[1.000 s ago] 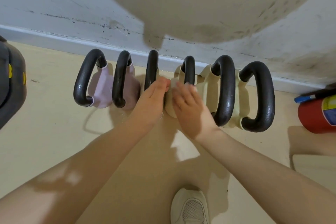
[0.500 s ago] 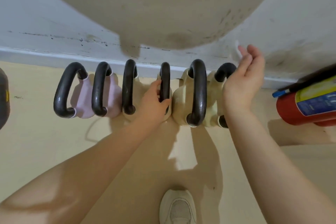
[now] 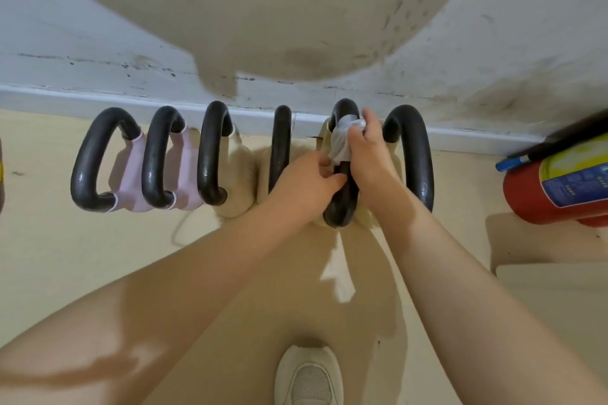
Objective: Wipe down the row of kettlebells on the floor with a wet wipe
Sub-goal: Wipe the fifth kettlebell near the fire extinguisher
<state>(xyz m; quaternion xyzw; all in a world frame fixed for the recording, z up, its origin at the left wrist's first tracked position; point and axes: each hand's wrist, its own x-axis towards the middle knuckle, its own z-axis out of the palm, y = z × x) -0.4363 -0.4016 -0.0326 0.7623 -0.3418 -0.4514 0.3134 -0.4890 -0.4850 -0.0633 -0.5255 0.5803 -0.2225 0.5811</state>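
Beige floor, scuffed wall behind six kettlebells (image 3: 210,154). Right hand (image 3: 365,148) pinches wipe (image 3: 342,138) round fifth handle (image 3: 343,200), left of extinguisher (image 3: 559,187). Left hand (image 3: 306,184) grips the same handle below. Wipe limp, light; bells heavy, rigid, likely slick when wet — steady by the handle.

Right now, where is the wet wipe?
In the head view, the wet wipe is wrapped on the fifth kettlebell's handle from the left, held there by the right hand.

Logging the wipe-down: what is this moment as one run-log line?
step: wiping handle | right hand: wet wipe on fifth kettlebell | left hand: steadies it | sixth kettlebell: untouched
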